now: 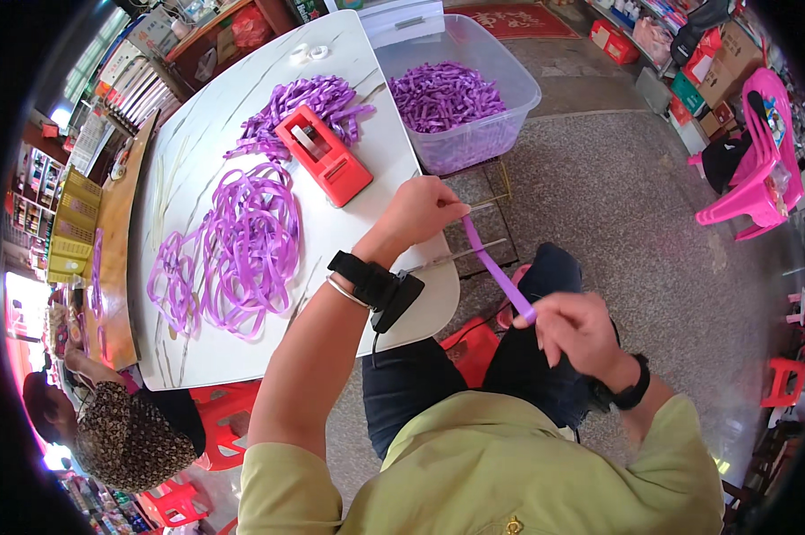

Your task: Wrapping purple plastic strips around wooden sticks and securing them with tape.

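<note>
Purple ribbon strip (496, 272): one length, flat and narrow, stretched taut on a slant between the two hands, off the near edge of the table and above the person's lap; upper end pinched in the left hand (423, 212), fingers closed round it, hand hovering at the table's edge; lower end gripped in the right hand (576, 328), fingers curled shut on it, hand above the knee. Left wrist: black strap with a small black box and trailing cord, plus a thin metal bangle; right wrist: black band. White table (358, 71): rounded corners, faint grey streaks; bears a loose tangle of long purple ribbon loops (237, 254) to the left of the left forearm; beyond that a red tape dispenser (324, 156), lying at an angle; behind the dispenser a heap of short purple ribbon pieces (309, 102); two small white rings near the far edge, too small to tell what they are. Clear plastic tub (509, 76): stands just beside the table's right side, partly filled with more short purple pieces. Floor: speckled grey; pink plastic chair (755, 156) well apart at the right; red stools at the lower left and far right. Another person sits at the lower left, in a patterned top.
</note>
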A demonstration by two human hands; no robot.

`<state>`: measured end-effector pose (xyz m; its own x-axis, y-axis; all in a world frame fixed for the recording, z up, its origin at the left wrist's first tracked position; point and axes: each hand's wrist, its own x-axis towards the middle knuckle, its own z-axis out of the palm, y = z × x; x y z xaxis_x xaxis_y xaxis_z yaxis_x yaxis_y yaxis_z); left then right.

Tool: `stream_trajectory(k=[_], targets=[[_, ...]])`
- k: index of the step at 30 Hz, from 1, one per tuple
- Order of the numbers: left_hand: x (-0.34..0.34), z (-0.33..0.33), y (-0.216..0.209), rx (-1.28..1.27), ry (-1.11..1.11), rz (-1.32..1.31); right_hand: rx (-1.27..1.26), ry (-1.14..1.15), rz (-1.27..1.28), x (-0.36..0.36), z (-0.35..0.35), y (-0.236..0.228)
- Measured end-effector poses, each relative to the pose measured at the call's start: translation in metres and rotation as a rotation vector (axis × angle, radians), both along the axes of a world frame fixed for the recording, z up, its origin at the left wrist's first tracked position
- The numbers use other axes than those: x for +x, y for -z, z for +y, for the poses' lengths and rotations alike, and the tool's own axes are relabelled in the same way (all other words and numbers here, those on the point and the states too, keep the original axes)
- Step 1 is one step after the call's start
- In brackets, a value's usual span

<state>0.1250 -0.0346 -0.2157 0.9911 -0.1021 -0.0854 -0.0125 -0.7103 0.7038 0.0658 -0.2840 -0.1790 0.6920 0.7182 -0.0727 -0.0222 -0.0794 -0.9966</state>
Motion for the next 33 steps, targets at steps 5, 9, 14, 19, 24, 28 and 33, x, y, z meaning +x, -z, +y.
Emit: stream_trajectory(k=[5,9,14,19,24,28,33], targets=[[-0.004,0.006,0.011,-0.126,-0.047,-0.041,0.083,0.045,-0.064,0.052,0.052,-0.018],[-0.004,0.004,0.007,-0.216,-0.124,-0.049,0.102,0.029,0.036,0.108,0.090,-0.011],[-0.004,0.008,0.007,-0.287,-0.214,-0.028,0.068,-0.065,0.318,0.155,0.111,0.037],[-0.006,0.006,0.010,-0.379,-0.205,-0.100,-0.008,-0.038,0.441,0.168,0.114,0.063],[-0.005,0.010,0.015,-0.382,-0.145,-0.026,-0.017,-0.067,0.496,0.168,0.115,0.059],[-0.006,0.009,0.015,-0.341,-0.124,-0.066,-0.040,-0.077,0.503,0.168,0.115,0.070],[-0.005,0.004,0.011,-0.249,-0.110,-0.112,-0.116,-0.060,0.477,0.159,0.104,0.104]])
